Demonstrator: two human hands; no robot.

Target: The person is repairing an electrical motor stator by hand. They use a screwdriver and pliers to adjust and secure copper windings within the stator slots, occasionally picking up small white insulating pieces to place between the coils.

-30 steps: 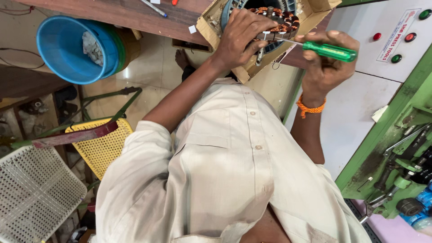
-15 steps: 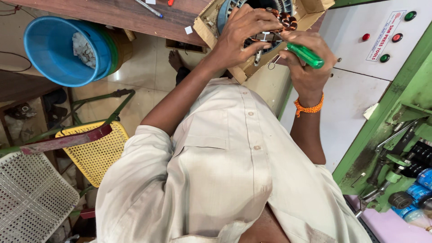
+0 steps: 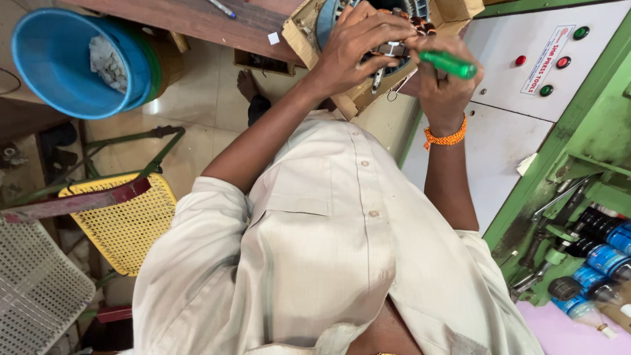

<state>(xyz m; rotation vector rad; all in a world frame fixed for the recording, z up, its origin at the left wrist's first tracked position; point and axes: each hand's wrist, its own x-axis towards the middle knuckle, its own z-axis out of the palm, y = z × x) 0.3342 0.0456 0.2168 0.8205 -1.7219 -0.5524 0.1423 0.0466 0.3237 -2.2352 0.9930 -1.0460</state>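
Round metal motor stator with copper windings sits in a cardboard box, windings partly seated; left hand grips its rim, right hand clenches a green-handled screwdriver

Left hand on stator; right hand gripping green screwdriver.

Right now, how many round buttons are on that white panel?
4: a green round button at top, two red round buttons below, another green one lowest. The hands may hide others.
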